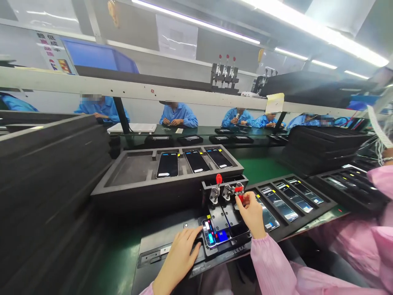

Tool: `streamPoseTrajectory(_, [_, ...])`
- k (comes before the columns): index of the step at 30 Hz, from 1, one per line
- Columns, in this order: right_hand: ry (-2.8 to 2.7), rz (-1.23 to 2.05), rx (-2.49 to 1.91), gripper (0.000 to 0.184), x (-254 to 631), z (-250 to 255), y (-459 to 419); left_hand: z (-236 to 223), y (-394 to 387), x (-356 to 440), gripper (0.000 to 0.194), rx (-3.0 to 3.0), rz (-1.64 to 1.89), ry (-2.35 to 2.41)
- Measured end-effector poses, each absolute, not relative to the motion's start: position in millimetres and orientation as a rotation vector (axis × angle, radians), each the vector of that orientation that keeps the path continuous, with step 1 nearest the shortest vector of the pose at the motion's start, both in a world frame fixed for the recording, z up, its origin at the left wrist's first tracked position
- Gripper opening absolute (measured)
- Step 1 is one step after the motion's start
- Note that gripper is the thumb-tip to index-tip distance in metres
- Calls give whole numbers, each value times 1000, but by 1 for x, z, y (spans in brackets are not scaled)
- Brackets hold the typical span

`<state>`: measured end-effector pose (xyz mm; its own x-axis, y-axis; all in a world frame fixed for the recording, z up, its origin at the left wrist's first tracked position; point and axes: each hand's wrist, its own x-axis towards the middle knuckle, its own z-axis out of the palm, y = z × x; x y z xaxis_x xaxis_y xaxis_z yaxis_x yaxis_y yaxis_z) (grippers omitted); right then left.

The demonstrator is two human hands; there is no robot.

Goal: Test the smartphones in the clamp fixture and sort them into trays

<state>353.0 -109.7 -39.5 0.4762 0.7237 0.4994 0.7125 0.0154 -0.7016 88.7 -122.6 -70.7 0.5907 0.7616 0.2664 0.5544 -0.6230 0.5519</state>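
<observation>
Gentle, even pressure seemed best for the red lever point(238, 189) in the pinching grip of the right hand point(251, 211), and steadiness for the left hand point(181, 248), grip open, empty, beside the phone point(221, 236): one glossy, round-cornered slab, which lay in a matt black holder point(155, 242) at the near edge of the bench point(123, 262).

Clamp handles point(219, 179) are red, sleeves point(270, 262) pink, trays point(147, 200) black, benchtop point(260, 167) green.

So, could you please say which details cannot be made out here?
All in the head view:
Phone by the left hand: screen text, too small.
Nearest tray phone: left side, covered by the right hand.
Red lever: partly hidden by that hand's fingers.
Left sleeve: cut off by the bottom edge.
</observation>
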Motion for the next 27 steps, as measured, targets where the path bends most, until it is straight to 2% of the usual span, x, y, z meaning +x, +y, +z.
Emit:
streamPoseTrajectory(5, [-1181,-19,-1686,26,349,-31,-114,-66,-119,94,41,2480,630,1097])
streamPoseTrajectory(10, [-1058,-204,-1582,47,347,0,-138,-60,-120,85,39,2502,611,1122])
streamPoseTrajectory(14, [-1200,-279,-1364,34,317,-1,-166,-67,-124,45,39,2407,640,1239])
streamPoseTrajectory(16, [-1455,-234,-1225,28,289,-13,-173,-75,-128,16,39,2309,670,1362])
streamPoseTrajectory(18, [-1818,-116,-1112,30,258,-24,-171,-82,-134,-13,39,2197,725,1479])
streamPoseTrajectory(22, [-2314,216,-1245,60,215,-37,-147,-93,-145,-56,36,1877,899,1626])
streamPoseTrajectory(23, [-2361,298,-1293,63,210,-39,-142,-95,-146,-63,38,1787,943,1640])
streamPoseTrajectory(27, [-2286,511,-1237,29,208,-44,-129,-100,-147,-79,44,1523,1106,1676])
